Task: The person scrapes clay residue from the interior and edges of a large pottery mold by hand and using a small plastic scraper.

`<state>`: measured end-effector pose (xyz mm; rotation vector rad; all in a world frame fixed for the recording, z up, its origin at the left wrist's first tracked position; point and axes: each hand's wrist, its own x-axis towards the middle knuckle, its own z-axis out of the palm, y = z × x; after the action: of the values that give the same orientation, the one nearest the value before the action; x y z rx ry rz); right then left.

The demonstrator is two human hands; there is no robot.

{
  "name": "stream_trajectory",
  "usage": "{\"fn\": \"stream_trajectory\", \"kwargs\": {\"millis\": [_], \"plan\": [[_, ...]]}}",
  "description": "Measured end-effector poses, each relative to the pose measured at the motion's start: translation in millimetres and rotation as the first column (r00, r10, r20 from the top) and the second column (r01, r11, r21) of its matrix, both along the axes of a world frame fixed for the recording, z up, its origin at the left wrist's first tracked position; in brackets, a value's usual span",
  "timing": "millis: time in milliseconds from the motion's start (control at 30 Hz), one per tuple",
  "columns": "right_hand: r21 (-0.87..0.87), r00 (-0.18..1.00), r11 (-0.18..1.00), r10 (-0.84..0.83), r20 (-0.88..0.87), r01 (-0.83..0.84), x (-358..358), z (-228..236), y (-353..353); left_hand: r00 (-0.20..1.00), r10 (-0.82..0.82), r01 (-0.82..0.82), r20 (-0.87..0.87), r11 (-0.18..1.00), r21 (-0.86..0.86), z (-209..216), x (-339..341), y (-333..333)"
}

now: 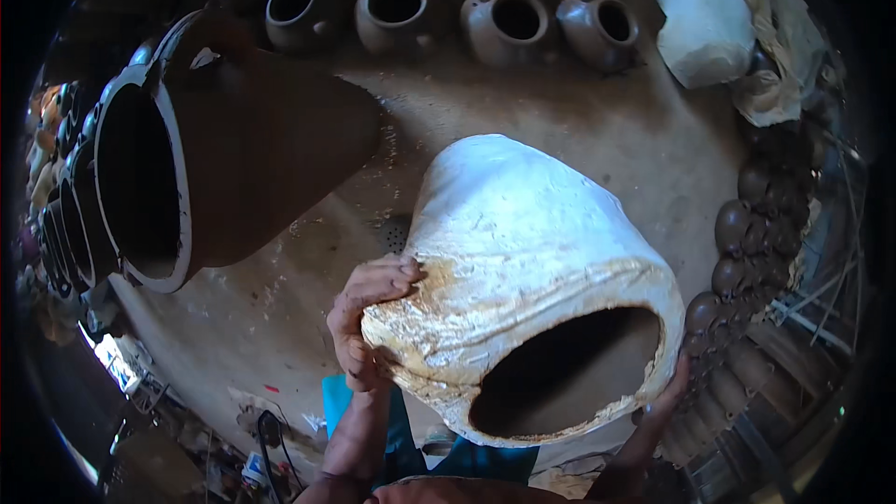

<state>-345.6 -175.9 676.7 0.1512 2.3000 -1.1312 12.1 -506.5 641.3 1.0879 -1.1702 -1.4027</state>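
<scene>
Between my two hands is a large whitish plaster mould (532, 215), hollow, with a wide dark opening tilted toward me and a brown-stained rim on its left side. My left hand (370, 317) grips that stained edge, fingers curled over the outside. On the far right side, my right hand (670, 392) is pressed against the rim; most of its fingers are hidden behind the mould. Left of the mould, a big dark brown clay vessel (252, 131) lies on its side with its round mouth facing left.
Rows of brown clay pots (397, 14) with small handles stand along the far side. Another white plaster mould (707, 23) sits at the far right beside crumpled sheeting (779, 56). Dark rounded clay pieces (737, 224) are stacked along the right. A black cable (271, 439) lies near lower left.
</scene>
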Motion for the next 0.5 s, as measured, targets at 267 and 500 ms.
{"fn": "stream_trajectory", "kwargs": {"millis": [267, 500], "plan": [[-0.08, 0.987, 0.985, 0.156, 0.035, -0.153, -4, -1, 13, 0.99, 0.12, -0.122, 0.077, 0.992, 0.029, 23, -10, 6], [-0.037, 0.966, 0.993, 0.115, 0.232, -0.109, -34, 13, -5, 0.993, 0.12, -0.121, 0.02, 0.991, 0.06, 28, -48, 5]]}}
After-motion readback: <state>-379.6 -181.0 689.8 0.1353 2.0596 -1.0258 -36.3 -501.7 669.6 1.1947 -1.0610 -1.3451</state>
